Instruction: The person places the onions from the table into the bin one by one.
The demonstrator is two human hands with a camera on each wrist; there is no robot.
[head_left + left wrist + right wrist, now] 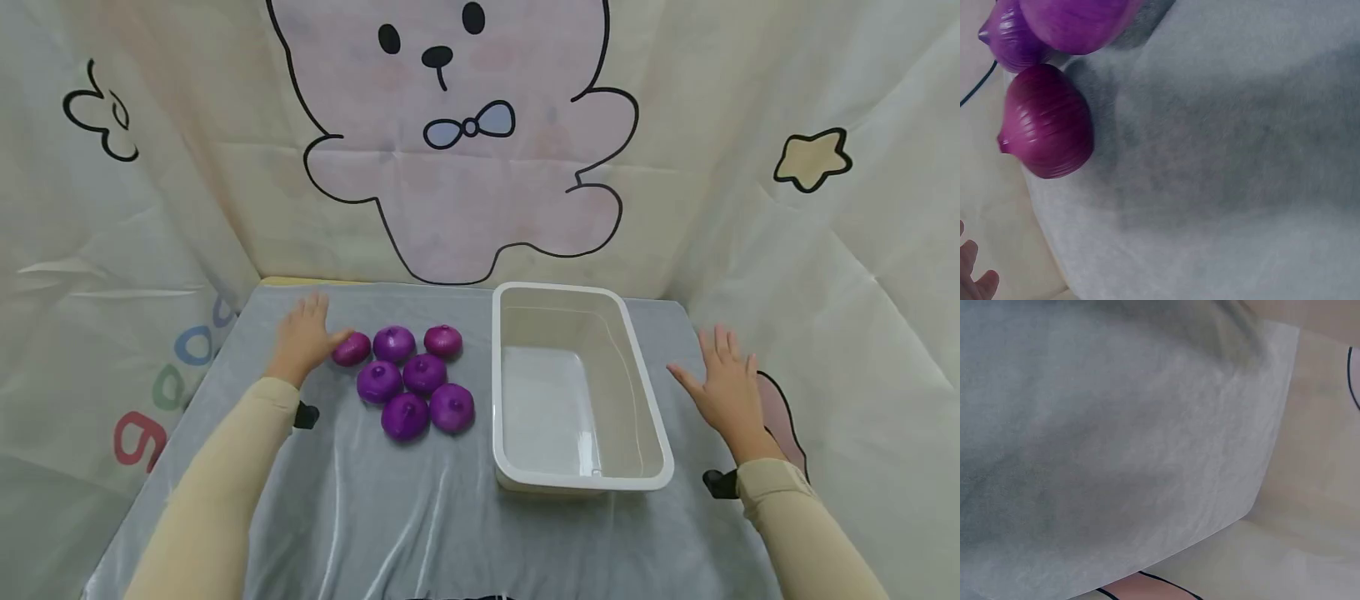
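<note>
Several purple onions [424, 374] sit in a loose cluster left of the middle of the table. My left hand [300, 340] is held with straight fingers beside the leftmost onion [351, 351], and its thumb overlaps that onion in the head view. In the left wrist view a reddish-purple onion [1047, 122] lies near the cloth's edge, with some fingertips [987, 284] apart from it at the lower left. Spread out and holding nothing, my right hand [723, 400] is to the right of a deep white rectangular bin [585, 482], whose inside is bare.
A grey cloth [375, 517] covers the table. Printed curtains [225, 192] hang behind it and along both sides. The right wrist view shows the grey cloth [1116, 456] and its far corner against the curtain.
</note>
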